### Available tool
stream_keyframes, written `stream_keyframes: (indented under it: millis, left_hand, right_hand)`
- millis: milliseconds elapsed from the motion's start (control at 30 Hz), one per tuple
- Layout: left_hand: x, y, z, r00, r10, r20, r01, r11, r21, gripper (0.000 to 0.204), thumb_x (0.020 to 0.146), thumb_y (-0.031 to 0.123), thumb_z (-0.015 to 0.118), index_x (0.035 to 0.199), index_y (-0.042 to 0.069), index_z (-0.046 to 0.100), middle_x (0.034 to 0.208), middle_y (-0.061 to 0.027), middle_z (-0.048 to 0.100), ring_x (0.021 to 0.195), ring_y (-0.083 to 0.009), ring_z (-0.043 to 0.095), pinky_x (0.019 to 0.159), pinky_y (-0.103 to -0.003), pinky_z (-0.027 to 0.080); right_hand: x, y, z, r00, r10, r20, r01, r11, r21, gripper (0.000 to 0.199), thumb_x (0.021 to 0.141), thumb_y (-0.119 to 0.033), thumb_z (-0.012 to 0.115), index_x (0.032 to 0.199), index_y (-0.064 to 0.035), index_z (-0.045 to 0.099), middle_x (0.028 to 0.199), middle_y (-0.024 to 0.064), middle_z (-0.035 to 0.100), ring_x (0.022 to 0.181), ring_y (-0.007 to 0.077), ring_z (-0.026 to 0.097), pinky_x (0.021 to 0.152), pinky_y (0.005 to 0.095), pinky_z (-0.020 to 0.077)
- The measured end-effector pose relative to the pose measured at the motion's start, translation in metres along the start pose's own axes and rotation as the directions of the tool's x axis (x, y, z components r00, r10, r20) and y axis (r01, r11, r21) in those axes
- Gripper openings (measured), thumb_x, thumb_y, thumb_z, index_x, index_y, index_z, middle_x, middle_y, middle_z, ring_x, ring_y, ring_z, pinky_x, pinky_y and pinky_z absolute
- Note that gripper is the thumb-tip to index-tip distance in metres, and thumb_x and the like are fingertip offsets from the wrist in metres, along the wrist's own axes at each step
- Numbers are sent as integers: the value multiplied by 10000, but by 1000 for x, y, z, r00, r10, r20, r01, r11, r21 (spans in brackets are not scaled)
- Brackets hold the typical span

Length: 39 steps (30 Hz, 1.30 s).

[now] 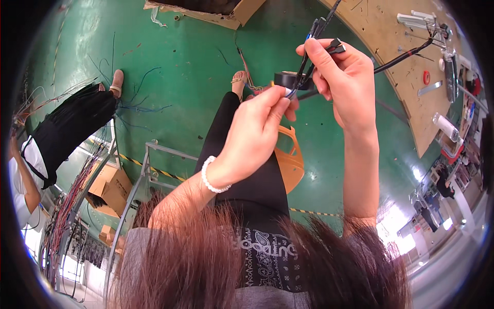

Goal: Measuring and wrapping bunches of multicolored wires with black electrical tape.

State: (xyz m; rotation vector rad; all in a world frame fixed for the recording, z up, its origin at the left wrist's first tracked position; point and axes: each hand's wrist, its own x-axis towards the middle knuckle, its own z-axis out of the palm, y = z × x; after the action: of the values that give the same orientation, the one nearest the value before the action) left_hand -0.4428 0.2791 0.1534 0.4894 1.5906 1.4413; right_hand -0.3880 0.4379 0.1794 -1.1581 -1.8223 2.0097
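A black wire harness (pixel 403 57) runs from the board at the upper right into my hands. My right hand (pixel 346 72) is closed round its branches, thumb on top, and small black connectors (pixel 337 46) stick out beyond the fingers. Lower and to the left, my left hand (pixel 257 129), with a white beaded bracelet (pixel 207 175) at the wrist, pinches the wires where a short blue-white piece shows. Behind the wires, between both hands, is a roll of black tape (pixel 284 79); what holds it is hidden.
A wooden board (pixel 383 31) with clips and tools stands at the upper right. An orange stool (pixel 290 165) is beside my legs. Left are a metal rack (pixel 146 162) hung with wires, cardboard boxes (pixel 110 188) and another person (pixel 67 129). Loose wires (pixel 141 105) lie on the green floor.
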Motion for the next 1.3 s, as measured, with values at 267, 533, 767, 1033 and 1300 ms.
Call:
stream_keyframes:
  millis: [267,533,767,1033,1300]
  left_hand:
    - [-5,-1,-2,997,-79,0,79,994,69,191,1008,168,469,935,28,577,650,-70,516,557,-181,501,536,-327,370]
    - [-8,-2,15,986,-112,-122,87,977,-193,199,1022,160,514,946,4,614,671,67,447,590,-19,336,520,-223,289]
    - [-4,11,-1,959,-277,-56,232,886,-402,250,1027,181,514,920,-15,627,796,42,577,642,6,409,555,-173,332]
    - [-3,36,-4,902,-419,99,414,779,-471,281,1035,235,482,882,33,601,558,121,288,472,-3,188,437,-218,159]
    - [2,11,0,989,-144,-37,136,977,-165,235,1011,164,528,855,7,609,651,42,511,503,-41,383,464,-227,330]
  right_hand:
    - [-1,1,7,994,-89,-64,86,995,-40,176,946,-163,664,922,4,713,765,-1,664,501,7,379,432,191,264]
    - [9,6,31,941,-277,-194,225,941,-253,187,907,-137,700,839,37,705,596,-70,522,529,7,378,455,215,272]
    - [8,-8,17,973,-225,58,228,973,-37,264,908,-157,695,1094,21,636,802,-14,565,656,35,525,542,206,395]
    - [-21,73,8,952,-292,94,230,882,412,559,983,-486,520,1248,6,520,1243,172,593,1091,225,608,931,375,495]
    - [-59,69,1,987,-160,23,158,985,62,308,894,-230,716,830,5,528,1261,173,535,1177,236,532,977,346,417]
